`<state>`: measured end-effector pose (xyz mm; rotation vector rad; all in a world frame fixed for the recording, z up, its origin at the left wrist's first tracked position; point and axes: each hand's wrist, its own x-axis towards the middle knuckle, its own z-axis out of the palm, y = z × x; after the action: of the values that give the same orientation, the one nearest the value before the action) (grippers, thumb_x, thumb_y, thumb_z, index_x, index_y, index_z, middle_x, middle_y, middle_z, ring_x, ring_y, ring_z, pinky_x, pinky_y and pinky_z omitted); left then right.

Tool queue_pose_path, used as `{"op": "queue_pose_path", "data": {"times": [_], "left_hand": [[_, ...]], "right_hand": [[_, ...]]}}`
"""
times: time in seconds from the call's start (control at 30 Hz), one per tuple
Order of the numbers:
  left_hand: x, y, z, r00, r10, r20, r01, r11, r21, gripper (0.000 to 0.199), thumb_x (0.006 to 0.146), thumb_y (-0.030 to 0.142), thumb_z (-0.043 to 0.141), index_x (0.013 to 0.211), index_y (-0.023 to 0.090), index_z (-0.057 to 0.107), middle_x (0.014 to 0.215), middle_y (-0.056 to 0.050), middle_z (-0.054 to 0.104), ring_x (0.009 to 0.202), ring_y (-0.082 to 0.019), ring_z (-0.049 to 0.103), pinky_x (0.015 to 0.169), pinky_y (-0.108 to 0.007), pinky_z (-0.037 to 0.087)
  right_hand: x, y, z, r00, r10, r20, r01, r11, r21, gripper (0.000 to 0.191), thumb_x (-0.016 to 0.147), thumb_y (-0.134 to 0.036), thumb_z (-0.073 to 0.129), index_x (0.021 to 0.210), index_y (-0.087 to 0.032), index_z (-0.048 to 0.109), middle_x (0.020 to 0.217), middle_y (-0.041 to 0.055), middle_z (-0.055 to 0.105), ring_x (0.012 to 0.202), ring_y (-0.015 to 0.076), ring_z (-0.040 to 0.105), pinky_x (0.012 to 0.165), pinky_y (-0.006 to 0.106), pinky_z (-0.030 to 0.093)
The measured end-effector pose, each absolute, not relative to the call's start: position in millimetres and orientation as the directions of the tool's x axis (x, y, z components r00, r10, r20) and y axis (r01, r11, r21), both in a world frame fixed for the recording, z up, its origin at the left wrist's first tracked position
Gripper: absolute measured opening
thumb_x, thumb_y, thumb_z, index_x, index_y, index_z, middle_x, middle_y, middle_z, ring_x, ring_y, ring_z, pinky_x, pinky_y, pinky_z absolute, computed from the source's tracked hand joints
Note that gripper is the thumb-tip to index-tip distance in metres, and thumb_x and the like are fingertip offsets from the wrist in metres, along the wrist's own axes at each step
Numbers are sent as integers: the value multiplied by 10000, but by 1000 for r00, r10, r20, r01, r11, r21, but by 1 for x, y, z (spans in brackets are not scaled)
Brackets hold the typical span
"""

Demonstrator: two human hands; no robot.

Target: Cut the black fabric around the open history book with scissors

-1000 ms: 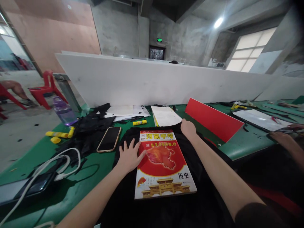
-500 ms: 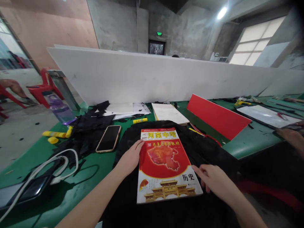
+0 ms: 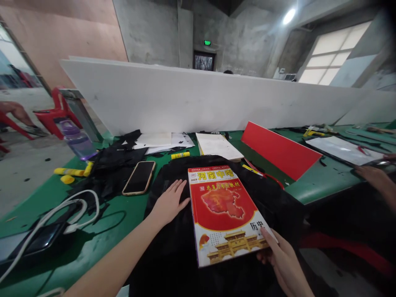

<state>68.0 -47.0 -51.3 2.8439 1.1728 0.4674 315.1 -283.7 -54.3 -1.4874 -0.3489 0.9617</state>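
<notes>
A red and white textbook point(image 3: 227, 214) with yellow lettering and a map on its cover lies closed in front of me, on black cloth point(image 3: 167, 185). My right hand point(image 3: 278, 251) grips its lower right corner, thumb on the cover and fingers underneath. To the left of the book, my left hand point(image 3: 170, 200) rests on the black cloth with its fingers spread, apart from the cover. A phone point(image 3: 139, 177) lies face up on the green table point(image 3: 102, 247), left of the cloth.
A tall white board point(image 3: 185, 101) stands across the back. A red folded board point(image 3: 278, 150) is on the right, white pads point(image 3: 218, 146) and a glue stick point(image 3: 180, 155) behind the book. Bottle point(image 3: 77, 140), black scraps and cabled power bank point(image 3: 46, 239) lie left. Another person's hand point(image 3: 377, 177) is far right.
The textbook has shifted right and turned slightly. My left hand has come off its left edge, and my right hand has closed on its lower right corner.
</notes>
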Motion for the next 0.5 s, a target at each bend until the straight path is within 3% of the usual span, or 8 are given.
{"op": "queue_pose_path", "data": {"times": [0.07, 0.17, 0.33, 0.5], "left_hand": [[67, -47, -50, 671, 703, 236, 698, -706, 119, 594, 908, 508, 391, 1396, 170, 377, 1464, -112, 368, 1364, -270, 289, 1097, -464, 287], [66, -48, -49, 645, 734, 212, 736, -671, 87, 582, 896, 544, 381, 1399, 251, 387, 1489, -56, 326, 1380, -339, 219, 1080, -555, 250], [63, -50, -48, 627, 757, 181, 757, -648, 85, 602, 890, 580, 350, 1418, 291, 350, 1510, -12, 275, 1387, -374, 159, 1078, -574, 217], [61, -53, -47, 616, 771, 161, 771, -632, 78, 623, 891, 595, 319, 1431, 285, 323, 1518, -4, 250, 1387, -386, 143, 1079, -579, 197]], "right_hand": [[321, -285, -53, 652, 695, -302, -279, -151, -948, 496, 676, -512, 728, 962, -128, 597, 636, 8, 652, 430, 101, 519, 375, 195, 381], [332, -285, -51, 712, 624, -324, -346, -89, -934, 517, 608, -489, 783, 924, -118, 609, 588, -11, 628, 400, 83, 477, 348, 184, 360], [361, -291, -45, 831, 503, -238, -294, 33, -955, 492, 556, -425, 824, 889, -123, 622, 607, -15, 639, 408, 70, 468, 340, 168, 354], [397, -303, -45, 811, 541, -223, -207, -92, -974, 500, 602, -467, 789, 922, -122, 619, 635, 8, 653, 437, 95, 491, 370, 202, 366]]}}
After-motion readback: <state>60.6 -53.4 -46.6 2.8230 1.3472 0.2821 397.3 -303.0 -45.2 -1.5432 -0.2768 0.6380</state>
